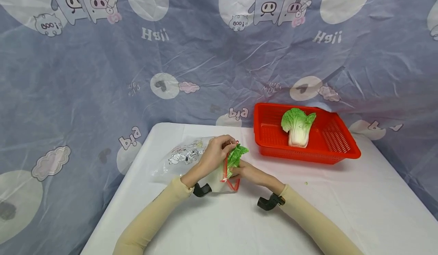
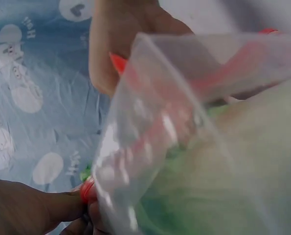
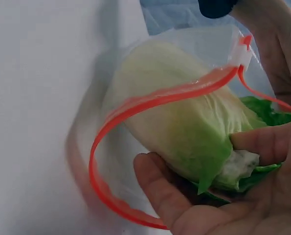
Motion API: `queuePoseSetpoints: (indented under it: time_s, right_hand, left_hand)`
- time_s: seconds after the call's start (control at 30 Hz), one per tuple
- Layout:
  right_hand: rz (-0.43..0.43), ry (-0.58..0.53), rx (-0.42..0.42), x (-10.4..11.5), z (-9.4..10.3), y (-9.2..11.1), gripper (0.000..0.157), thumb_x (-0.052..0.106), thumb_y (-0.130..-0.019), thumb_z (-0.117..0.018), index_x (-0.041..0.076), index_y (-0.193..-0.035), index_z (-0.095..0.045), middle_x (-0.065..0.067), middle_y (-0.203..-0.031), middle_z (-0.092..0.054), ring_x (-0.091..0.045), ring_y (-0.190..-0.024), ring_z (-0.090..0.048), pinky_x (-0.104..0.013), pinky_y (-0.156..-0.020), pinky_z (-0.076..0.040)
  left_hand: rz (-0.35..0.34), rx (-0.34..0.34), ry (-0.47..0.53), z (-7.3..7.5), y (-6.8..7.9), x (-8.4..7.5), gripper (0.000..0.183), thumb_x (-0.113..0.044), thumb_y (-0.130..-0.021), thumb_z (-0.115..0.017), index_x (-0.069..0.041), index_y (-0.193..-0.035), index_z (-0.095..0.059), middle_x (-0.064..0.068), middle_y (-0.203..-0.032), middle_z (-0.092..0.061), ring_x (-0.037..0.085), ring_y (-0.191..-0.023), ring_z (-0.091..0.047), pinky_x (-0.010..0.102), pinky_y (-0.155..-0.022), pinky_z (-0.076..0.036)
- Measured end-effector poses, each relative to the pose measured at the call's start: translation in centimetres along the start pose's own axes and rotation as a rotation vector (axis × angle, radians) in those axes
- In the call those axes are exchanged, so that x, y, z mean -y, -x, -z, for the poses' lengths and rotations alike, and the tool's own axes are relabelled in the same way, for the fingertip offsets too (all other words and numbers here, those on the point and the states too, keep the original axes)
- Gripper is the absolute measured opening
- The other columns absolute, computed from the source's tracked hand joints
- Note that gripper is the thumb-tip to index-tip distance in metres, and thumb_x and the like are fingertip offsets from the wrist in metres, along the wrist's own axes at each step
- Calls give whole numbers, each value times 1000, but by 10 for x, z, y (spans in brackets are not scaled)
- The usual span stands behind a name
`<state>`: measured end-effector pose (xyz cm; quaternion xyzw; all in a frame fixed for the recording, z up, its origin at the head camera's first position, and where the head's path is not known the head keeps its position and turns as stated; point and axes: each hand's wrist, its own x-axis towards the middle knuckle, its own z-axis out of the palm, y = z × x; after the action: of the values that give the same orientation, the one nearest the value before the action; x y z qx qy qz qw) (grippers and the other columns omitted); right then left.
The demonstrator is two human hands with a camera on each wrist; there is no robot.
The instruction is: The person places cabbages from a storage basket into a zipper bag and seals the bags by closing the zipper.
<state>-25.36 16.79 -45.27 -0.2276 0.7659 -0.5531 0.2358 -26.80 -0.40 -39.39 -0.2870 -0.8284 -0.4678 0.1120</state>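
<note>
A Chinese cabbage (image 3: 174,117) lies part-way inside a clear zip bag (image 1: 216,182), its pale base in the bag and its green leaf tips sticking out of the mouth. The bag's red zip edge (image 3: 135,104) gapes around it, with a white slider (image 3: 241,55) on one side. My left hand (image 1: 213,154) pinches the red edge at the far side of the mouth. Down at the opening, my right hand (image 3: 253,191) holds the leafy end between thumb and fingers. Through the film, the cabbage looks blurred in the left wrist view.
Behind my left hand lies a clear bag (image 1: 184,157) printed with cartoon figures. A red plastic basket (image 1: 304,154) stands at the back right, with another Chinese cabbage (image 1: 299,129) in it. One small green scrap (image 1: 306,183) lies on the white table (image 1: 219,224). Patterned cloth hangs behind.
</note>
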Motion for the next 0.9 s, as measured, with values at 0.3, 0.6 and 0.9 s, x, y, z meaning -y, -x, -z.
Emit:
queuePoseSetpoints:
  time_s: [0.3,0.6,0.9]
  right_hand:
    - [-38,142,-180,-5,-2,-9,32,16,-100,-39,-9,-114,-54,-16,-95,-64,-22,-80,-65,-44,-76,-57]
    - [-127,128,-408,-7,-9,-15,24,21,-90,-51,4,-78,-64,-4,-64,-61,-13,-59,-57,-24,-55,-48]
    - [-80,12,-402,-1,-7,0,42,29,-93,-64,-3,-120,-63,-17,-92,-74,-30,-81,-73,-41,-75,-59]
  left_hand:
    - [-19,104,-27,-8,7,-17,8,-8,-92,-63,-5,-96,-70,6,-80,-67,11,-72,-53,20,-67,-44]
    - [-11,85,-31,-5,5,-12,5,-11,-91,-65,-7,-92,-69,-1,-64,-57,6,-61,-51,20,-61,-42]
    - [17,23,-29,1,4,-6,8,-13,-90,-67,-7,-92,-72,0,-67,-60,6,-60,-50,19,-57,-41]
